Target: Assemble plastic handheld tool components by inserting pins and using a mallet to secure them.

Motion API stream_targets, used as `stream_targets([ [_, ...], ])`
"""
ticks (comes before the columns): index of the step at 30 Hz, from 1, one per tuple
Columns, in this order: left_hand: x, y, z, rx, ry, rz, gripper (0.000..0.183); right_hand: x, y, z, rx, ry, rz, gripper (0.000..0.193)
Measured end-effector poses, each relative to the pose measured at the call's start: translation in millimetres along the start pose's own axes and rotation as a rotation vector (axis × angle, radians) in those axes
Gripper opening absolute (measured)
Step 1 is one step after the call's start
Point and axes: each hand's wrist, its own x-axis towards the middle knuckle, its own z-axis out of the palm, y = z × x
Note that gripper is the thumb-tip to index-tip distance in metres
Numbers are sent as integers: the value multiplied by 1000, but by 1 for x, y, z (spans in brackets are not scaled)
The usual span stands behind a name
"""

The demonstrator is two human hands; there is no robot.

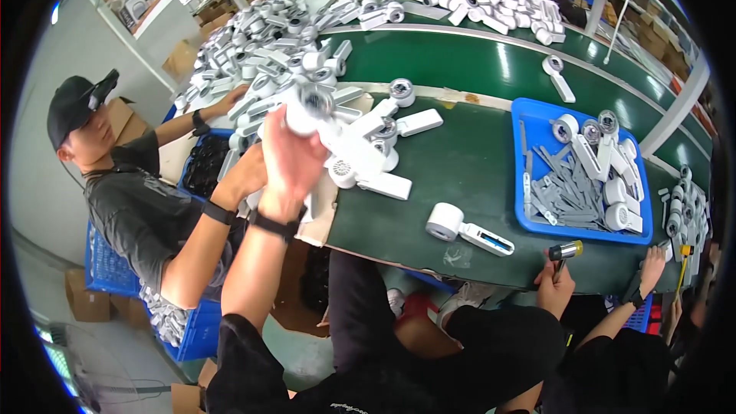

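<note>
My left hand [294, 155], a dark band at its wrist, is raised over the near left end of the table and blurred by motion. It holds a white handheld fan [308, 110] with a round head; the hidden fingers behind it cannot be made out. Low at the table's front edge, my right hand [553, 291] grips the handle of a small hammer [566, 251] with a yellow-tipped metal head. Between my hands, a white fan with its handle cavity uncovered [469, 230] lies on the green table, a blue strip showing inside.
A heap of white fan bodies [261, 54] covers the far left. On the right stands a blue tray [519, 184] with grey strips and fans. A co-worker [126, 176] sits close at the left, an arm beside mine. Another person's hand [652, 267] is at the right.
</note>
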Motion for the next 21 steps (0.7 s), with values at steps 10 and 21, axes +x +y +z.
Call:
stream_targets([
  [10,160,69,-60,320,520,322,40,-2,5,1,-10,-56,-18,24],
  [21,213,105,-133,620,531,289,48,-1,4,0,29,-73,-53,27],
])
